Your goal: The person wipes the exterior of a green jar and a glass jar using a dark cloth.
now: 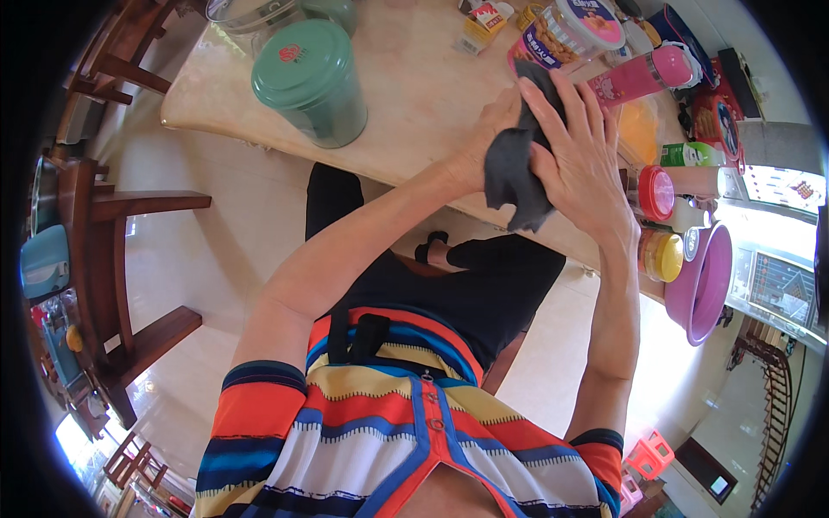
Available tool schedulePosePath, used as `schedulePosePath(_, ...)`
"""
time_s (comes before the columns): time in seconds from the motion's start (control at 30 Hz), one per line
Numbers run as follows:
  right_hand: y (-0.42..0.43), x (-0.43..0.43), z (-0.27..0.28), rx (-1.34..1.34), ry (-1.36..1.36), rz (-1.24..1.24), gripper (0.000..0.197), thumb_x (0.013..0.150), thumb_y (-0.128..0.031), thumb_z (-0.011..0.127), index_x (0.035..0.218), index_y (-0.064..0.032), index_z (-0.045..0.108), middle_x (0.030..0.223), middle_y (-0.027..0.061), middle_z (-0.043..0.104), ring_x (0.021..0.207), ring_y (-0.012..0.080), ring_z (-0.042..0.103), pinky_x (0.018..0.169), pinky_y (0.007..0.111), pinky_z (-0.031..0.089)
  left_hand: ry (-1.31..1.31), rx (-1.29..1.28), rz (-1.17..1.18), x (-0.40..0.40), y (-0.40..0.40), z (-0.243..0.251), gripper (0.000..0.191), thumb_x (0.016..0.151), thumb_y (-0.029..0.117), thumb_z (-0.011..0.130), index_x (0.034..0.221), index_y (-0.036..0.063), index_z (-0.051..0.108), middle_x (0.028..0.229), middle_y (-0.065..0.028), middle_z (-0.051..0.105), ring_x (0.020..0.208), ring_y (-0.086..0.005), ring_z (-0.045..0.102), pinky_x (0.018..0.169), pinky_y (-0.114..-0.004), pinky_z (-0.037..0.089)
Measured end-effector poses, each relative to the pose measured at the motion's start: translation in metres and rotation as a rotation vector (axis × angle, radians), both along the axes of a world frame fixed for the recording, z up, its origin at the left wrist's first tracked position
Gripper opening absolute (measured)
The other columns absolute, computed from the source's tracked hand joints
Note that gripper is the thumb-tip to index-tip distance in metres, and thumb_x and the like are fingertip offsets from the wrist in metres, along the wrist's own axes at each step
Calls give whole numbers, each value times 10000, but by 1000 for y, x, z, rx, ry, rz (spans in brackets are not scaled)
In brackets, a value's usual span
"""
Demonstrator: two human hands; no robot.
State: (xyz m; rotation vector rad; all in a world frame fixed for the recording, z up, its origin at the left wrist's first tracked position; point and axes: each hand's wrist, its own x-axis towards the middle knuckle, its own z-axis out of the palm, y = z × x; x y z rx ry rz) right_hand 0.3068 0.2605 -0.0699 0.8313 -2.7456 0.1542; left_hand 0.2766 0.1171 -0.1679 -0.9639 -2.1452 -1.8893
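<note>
Both hands are together above the table's near edge, with a dark grey cloth (515, 171) between them. My left hand (486, 139) lies on the cloth's left side, its fingers partly hidden behind it. Over the cloth's right side is my right hand (573, 155), fingers stretched out and thumb against the fabric. Whether either hand grips the cloth or merely presses it, I cannot tell. A clear plastic snack jar (560, 39) stands just beyond the fingertips, and a pink bottle (638, 74) lies or leans to their right.
A green lidded canister (311, 84) stands on the pale table (414, 103) at left. Small cartons (482, 29) are farther back. Along the right edge are a red-lidded jar (655, 192), a yellow-lidded jar (662, 256) and a purple basin (699, 285). A wooden chair (120, 259) stands left.
</note>
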Motion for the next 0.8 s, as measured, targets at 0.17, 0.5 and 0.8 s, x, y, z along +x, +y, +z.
schedulePosePath(0.17, 2, -32, -1, -110, -44, 84, 405, 868, -309, 606, 1249, -176, 566, 1266, 92, 547, 1220, 303, 485, 994, 454, 373, -530, 599, -252, 1, 11, -4, 478, 855, 131, 690, 1280, 62, 483, 1201, -65, 569, 1061, -136, 570, 909, -286, 490)
schedulePosePath(0.5, 63, -76, -20, -658, -746, -115, 383, 986, -325, 521, 1223, -30, 579, 1122, 62, 656, 1084, 173, 589, 895, 295, 464, -63, 115, 54, 5, 10, 8, 1024, 565, 384, 889, 1396, 67, 381, 1263, -179, 504, 1202, -362, 477, 1018, -442, 387)
schedulePosePath(0.8, 53, -22, -115, -1823, -827, -475, 499, 978, -314, 536, 1376, -20, 469, 1339, 89, 537, 1230, 173, 512, 995, 321, 455, 96, -109, 152, 7, 7, 23, 1012, 586, 285, 925, 1377, 7, 359, 1275, -161, 489, 1216, -294, 490, 1036, -382, 402)
